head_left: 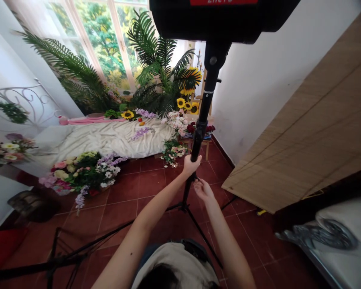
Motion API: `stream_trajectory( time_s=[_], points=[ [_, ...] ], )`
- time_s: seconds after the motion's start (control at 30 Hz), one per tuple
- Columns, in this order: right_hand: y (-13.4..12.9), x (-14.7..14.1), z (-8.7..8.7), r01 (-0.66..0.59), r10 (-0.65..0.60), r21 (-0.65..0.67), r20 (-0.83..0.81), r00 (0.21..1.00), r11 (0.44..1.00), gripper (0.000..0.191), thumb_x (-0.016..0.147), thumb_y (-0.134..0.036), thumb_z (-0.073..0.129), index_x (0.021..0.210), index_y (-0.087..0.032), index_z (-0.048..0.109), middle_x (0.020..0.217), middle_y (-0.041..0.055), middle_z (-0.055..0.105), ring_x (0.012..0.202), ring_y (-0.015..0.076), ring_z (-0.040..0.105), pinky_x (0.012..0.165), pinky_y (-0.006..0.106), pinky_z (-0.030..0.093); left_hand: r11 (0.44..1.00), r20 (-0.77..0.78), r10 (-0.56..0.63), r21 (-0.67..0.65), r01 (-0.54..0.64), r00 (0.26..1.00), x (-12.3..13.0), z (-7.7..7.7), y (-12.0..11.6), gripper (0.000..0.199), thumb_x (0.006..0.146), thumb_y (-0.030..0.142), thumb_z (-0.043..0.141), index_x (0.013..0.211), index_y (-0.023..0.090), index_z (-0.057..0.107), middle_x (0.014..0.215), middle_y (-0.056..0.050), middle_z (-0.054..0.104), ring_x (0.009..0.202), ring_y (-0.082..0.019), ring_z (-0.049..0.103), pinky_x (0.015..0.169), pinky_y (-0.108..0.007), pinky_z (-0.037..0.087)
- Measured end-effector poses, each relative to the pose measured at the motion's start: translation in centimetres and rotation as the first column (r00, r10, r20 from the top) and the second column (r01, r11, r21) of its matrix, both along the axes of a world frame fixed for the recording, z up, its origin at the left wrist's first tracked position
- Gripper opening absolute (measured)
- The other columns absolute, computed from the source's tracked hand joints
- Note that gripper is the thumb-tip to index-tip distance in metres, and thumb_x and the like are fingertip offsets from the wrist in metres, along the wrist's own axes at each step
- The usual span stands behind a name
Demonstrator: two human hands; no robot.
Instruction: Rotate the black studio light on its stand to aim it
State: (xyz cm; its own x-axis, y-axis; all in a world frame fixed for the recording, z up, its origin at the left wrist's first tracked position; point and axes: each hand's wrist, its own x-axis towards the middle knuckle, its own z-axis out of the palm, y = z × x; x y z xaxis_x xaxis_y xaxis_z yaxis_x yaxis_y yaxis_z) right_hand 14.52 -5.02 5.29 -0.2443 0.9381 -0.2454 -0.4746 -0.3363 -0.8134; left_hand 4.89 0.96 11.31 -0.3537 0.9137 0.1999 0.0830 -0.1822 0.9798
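A black light stand (201, 110) rises in front of me, with a large black studio light (222, 22) on top that runs out of the upper edge. My left hand (191, 165) is wrapped round the pole about halfway up. Just below it, my right hand (203, 189) has its fingers bent at a small knob (196, 177) on the pole's collar. The fingertips seem to pinch the knob, though it is small and partly hidden. The stand's tripod legs (198, 228) spread over the red tiled floor near my body.
A bed with a rumpled cream sheet (108, 138) and flower bunches (78, 172) lies ahead. Palm fronds (159, 68) and sunflowers (181, 103) stand by the window backdrop. A wooden panel (307, 112) leans at right above ornate silver furniture (327, 235). Another black stand (57, 261) lies low at left.
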Motion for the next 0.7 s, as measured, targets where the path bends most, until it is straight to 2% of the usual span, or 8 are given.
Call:
stream_trajectory(
  time_s=[0.1,0.17,0.27,0.33,0.43,0.53,0.6,0.7],
  points=[
    [0.4,0.0,-0.5,-0.12,0.09,-0.114,-0.236,0.968,0.986,0.013,0.076,-0.015,0.05,0.065,-0.02,0.046,0.049,-0.0064,0.039,0.037,0.0061,0.04,0.035,0.015,0.039,1.0,0.013,-0.015,-0.011,0.015,1.0,0.0,0.3,-0.2,0.042,0.062,0.049,0.068,0.048,0.017,0.045,0.043,0.003,0.043,0.043,-0.008,0.044,0.041,-0.02,0.032],
    [0.2,-0.1,-0.8,-0.088,0.057,-0.123,-0.232,0.971,0.989,0.01,0.076,-0.017,0.051,0.067,-0.02,0.047,0.05,-0.0057,0.041,0.039,0.0066,0.042,0.036,0.016,0.04,1.0,0.025,-0.022,-0.019,0.023,0.999,0.0,0.4,-0.3,0.042,0.062,0.05,0.068,0.048,0.017,0.046,0.042,0.003,0.043,0.042,-0.008,0.043,0.041,-0.02,0.032],
    [-0.7,-0.2,-1.1,0.075,-0.075,-0.035,0.009,0.997,0.997,0.014,0.079,-0.033,0.054,0.079,-0.02,0.048,0.058,-0.0021,0.054,0.044,0.0091,0.049,0.041,0.02,0.043,0.997,0.035,-0.061,-0.039,0.063,0.998,-0.2,0.4,-0.4,0.041,0.062,0.051,0.067,0.05,0.017,0.048,0.043,0.003,0.045,0.042,-0.008,0.044,0.042,-0.02,0.033],
    [-1.6,0.1,-1.0,0.14,-0.17,0.126,0.279,0.945,0.982,0.028,0.079,-0.048,0.053,0.087,-0.021,0.047,0.062,-0.0002,0.06,0.047,0.0128,0.054,0.043,0.023,0.043,0.994,0.031,-0.095,-0.052,0.096,0.995,-0.5,0.2,-0.5,0.04,0.062,0.052,0.067,0.052,0.016,0.05,0.043,0.002,0.046,0.043,-0.008,0.045,0.044,-0.02,0.034],
    [-2.8,0.8,-0.5,0.003,-0.282,0.376,0.689,0.668,0.927,0.041,0.077,-0.058,0.052,0.096,-0.022,0.05,0.066,0.0016,0.063,0.058,0.0189,0.06,0.048,0.026,0.042,0.993,-0.006,-0.12,-0.019,0.119,0.993,-0.9,-0.2,-1.0,0.038,0.064,0.052,0.066,0.057,0.016,0.053,0.047,0.002,0.049,0.047,-0.009,0.047,0.049,-0.021,0.038],
    [-3.4,1.3,0.4,-0.187,-0.356,0.432,0.872,0.335,0.882,0.038,0.083,-0.057,0.044,0.097,-0.024,0.054,0.074,0.0036,0.066,0.068,0.0213,0.063,0.053,0.026,0.037,0.99,-0.048,-0.12,0.074,0.123,0.992,-1.0,-0.8,-1.9,0.033,0.07,0.049,0.062,0.069,0.017,0.056,0.058,0.002,0.054,0.056,-0.009,0.051,0.058,-0.022,0.042],
    [-3.4,1.4,0.7,-0.251,-0.387,0.431,0.898,0.208,0.866,0.036,0.088,-0.053,0.037,0.095,-0.023,0.056,0.077,0.0059,0.067,0.069,0.0211,0.063,0.054,0.026,0.035,0.986,-0.059,-0.12,0.112,0.126,0.991,-1.0,-1.1,-2.4,0.031,0.073,0.047,0.06,0.077,0.017,0.057,0.065,0.001,0.056,0.061,-0.01,0.052,0.063,-0.022,0.043],
    [-3.1,1.2,0.8,-0.315,-0.426,0.432,0.9,0.094,0.845,0.036,0.091,-0.049,0.034,0.094,-0.021,0.057,0.08,0.0099,0.067,0.069,0.0209,0.063,0.055,0.026,0.033,0.985,-0.061,-0.127,0.108,0.133,0.99,-1.1,-1.2,-3.1,0.031,0.075,0.047,0.059,0.082,0.017,0.057,0.069,0.0,0.056,0.065,-0.011,0.053,0.066,-0.022,0.043]
  ],
)
